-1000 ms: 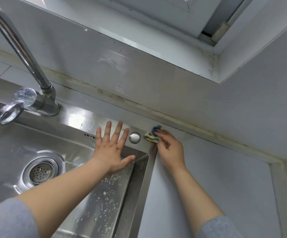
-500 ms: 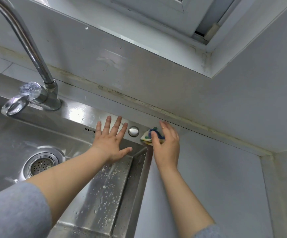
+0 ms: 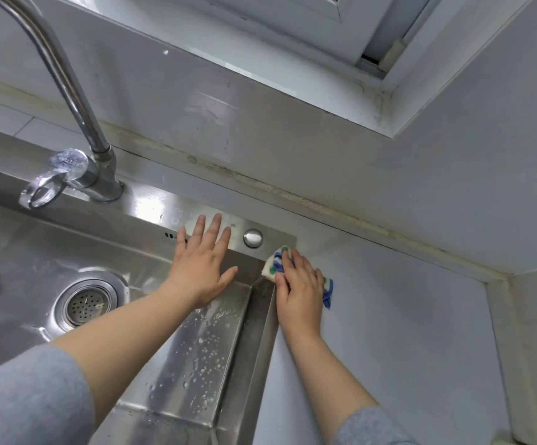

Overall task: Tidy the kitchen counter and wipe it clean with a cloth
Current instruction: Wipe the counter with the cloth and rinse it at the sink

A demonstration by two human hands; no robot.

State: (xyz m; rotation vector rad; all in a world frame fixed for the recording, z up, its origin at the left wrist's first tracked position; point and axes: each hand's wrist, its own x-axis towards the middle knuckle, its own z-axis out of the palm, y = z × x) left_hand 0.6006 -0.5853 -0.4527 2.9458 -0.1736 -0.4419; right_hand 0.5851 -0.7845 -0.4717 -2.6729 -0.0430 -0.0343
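Steel sink [image 3: 151, 205], droplets [image 3: 202, 343] inside; cloth [image 3: 276, 262] under right hand [image 3: 300, 292].

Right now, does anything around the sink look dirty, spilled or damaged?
The sealant where counter meets wall is yellowed and stained; water droplets lie on the ledge inside the sink. Nothing looks broken.

The pale grey counter [image 3: 405, 332] ran back to a stained sealant seam [image 3: 325, 207] along the far wall. A stainless-steel sink [image 3: 247, 364] was set into its left part, and the sink's far rim carried a chrome faucet [image 3: 100, 175] and a round metal cap [image 3: 253, 238]. At the sink's far right corner a white cloth with blue and green markings [image 3: 275, 260] lay on the counter, flat under the right hand [image 3: 300, 293]. The left hand [image 3: 201, 264] rested flat on the far rim, just left of the cap.
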